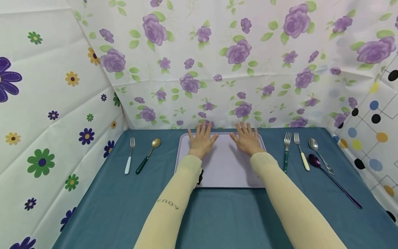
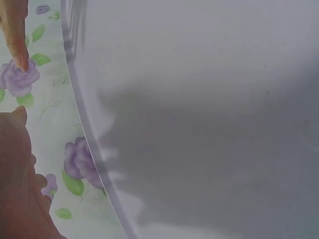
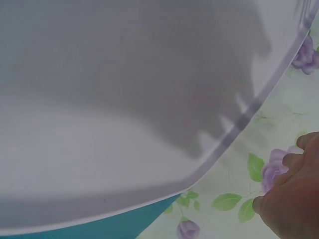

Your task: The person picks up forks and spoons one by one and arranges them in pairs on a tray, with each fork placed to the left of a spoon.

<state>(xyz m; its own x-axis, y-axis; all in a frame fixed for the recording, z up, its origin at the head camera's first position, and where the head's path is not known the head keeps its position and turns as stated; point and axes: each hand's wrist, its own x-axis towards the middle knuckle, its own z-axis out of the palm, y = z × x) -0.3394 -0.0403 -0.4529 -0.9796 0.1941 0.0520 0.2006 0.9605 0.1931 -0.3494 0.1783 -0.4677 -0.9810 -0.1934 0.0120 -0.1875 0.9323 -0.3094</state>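
Observation:
A pale lilac tray (image 1: 230, 173) with a low raised rim lies on the blue-green cloth. Over its far left part, my left hand (image 1: 201, 141) is held palm down with spread, straight fingers. My right hand (image 1: 247, 140) mirrors it over the far right part, fingers also spread. Both hands hold nothing. In the left wrist view the hand (image 2: 17, 179) hangs above the tray surface (image 2: 209, 59), and its shadow falls there. The right wrist view shows the right hand (image 3: 294, 194) near the tray's rim, with a finger-shaped shadow on the tray.
Left of the tray lie a white-handled fork (image 1: 129, 157) and a gold spoon with green handle (image 1: 147, 157). To the right are a green-handled fork (image 1: 286, 152), a cream-handled fork (image 1: 302, 152), a silver spoon (image 1: 320, 154) and a long purple spoon (image 1: 335, 181). A flowered curtain (image 1: 217, 62) hangs behind.

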